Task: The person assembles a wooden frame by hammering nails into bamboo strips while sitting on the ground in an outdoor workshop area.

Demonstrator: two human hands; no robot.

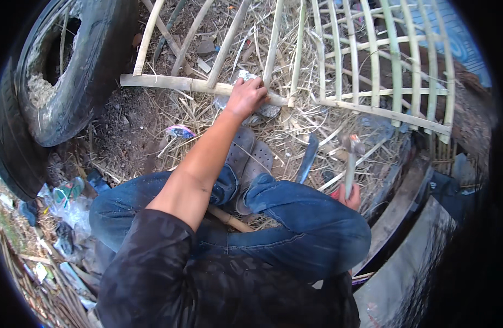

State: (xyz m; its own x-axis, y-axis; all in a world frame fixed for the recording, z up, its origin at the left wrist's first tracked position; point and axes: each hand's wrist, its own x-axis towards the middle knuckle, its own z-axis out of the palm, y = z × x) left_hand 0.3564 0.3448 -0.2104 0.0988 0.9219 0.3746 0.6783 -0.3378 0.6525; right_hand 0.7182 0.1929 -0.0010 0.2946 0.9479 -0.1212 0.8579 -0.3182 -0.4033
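Observation:
My left hand [247,97] is closed over a split bamboo bar [191,85], near the bar's right end. Thin bamboo slats [275,44] run up from this bar in a fan. At my right knee, my right hand [348,198] grips a hammer [350,168] by its handle, head up and clear of the bamboo. Under my left hand lies a grey stone [269,111], partly covered by the bar. A dark flat blade [309,156] rests on the straw between my shoes and the hammer; its lower end is hidden by my leg.
Old tyres [90,71] stand at the left. A woven bamboo lattice [396,60] with its own lower bar spreads at the upper right, over a log [472,112]. Curved dark boards [396,210] lie right of my knee. Plastic bags [71,205] litter the ground at left.

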